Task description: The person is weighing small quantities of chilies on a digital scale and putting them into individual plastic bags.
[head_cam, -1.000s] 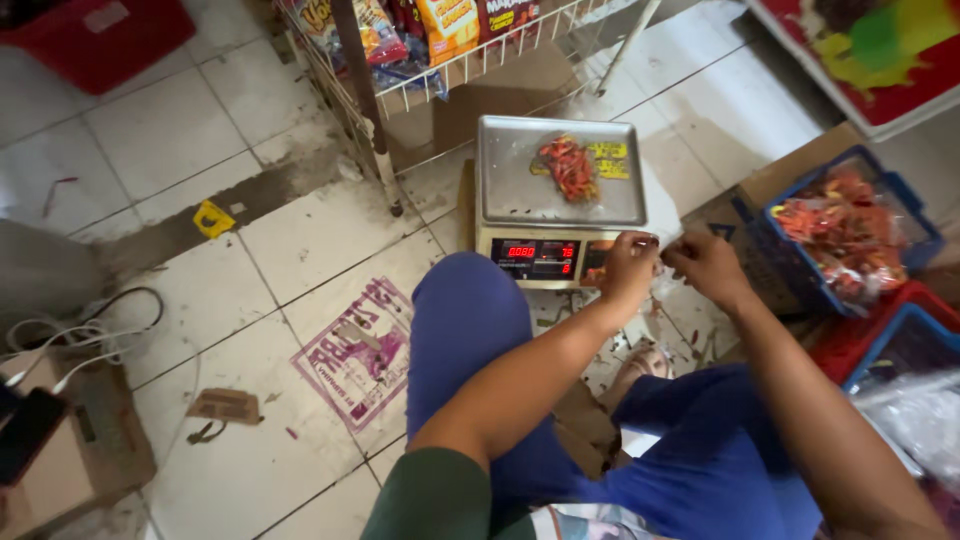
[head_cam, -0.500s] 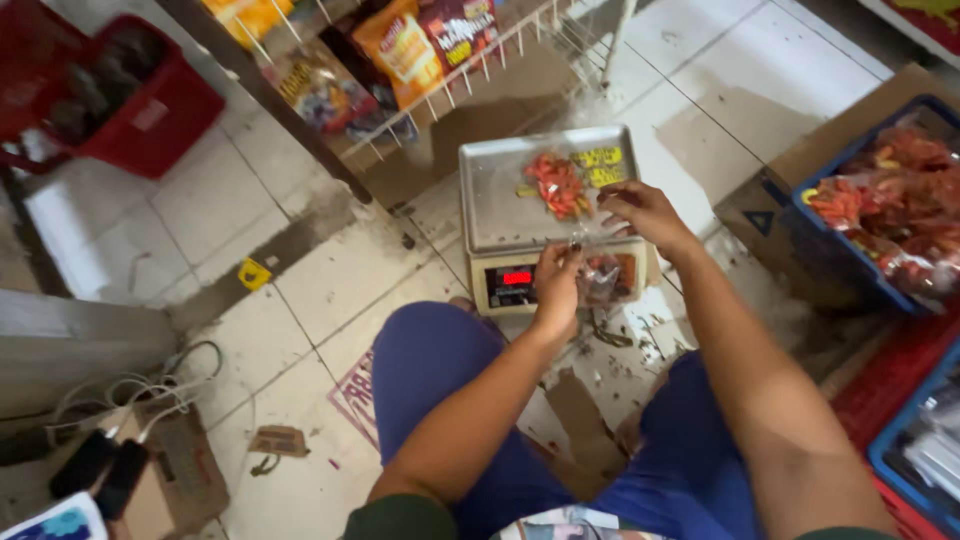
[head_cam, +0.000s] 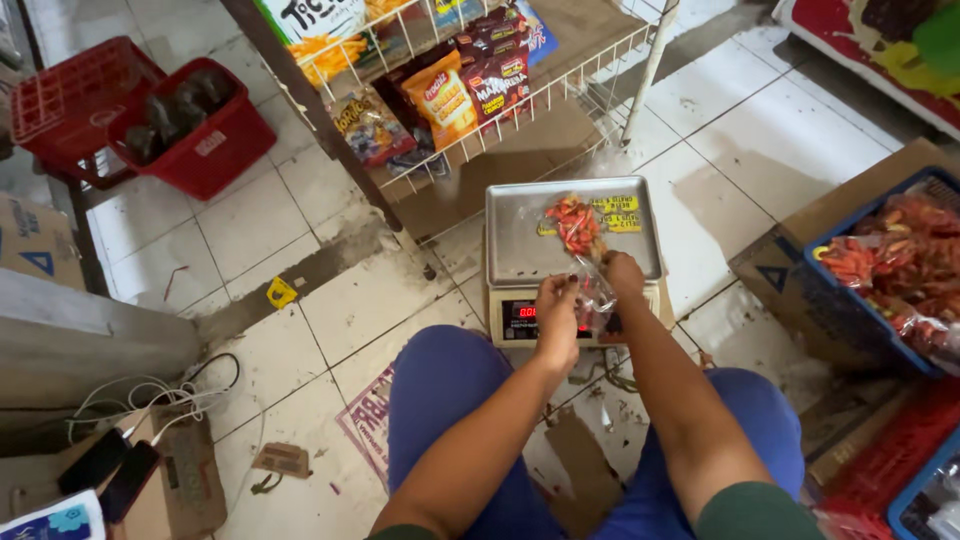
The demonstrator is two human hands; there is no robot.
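A digital scale with a metal pan stands on the tiled floor in front of my knees. A clear plastic bag of red chillies lies on the pan, its open end hanging over the front edge. My left hand pinches the bag's loose end from the left. My right hand grips the same end from the right, just above the red display. Both forearms reach forward between my blue-trousered legs.
A blue crate with bagged red chillies stands on a cardboard box at the right. A white wire rack of snack packets rises behind the scale. Red baskets sit far left. Cables, phones and a small box lie near left.
My view has swung left and nearer the scale. Both hands have drawn back from the pan to its front edge and now hold the bag's open end.
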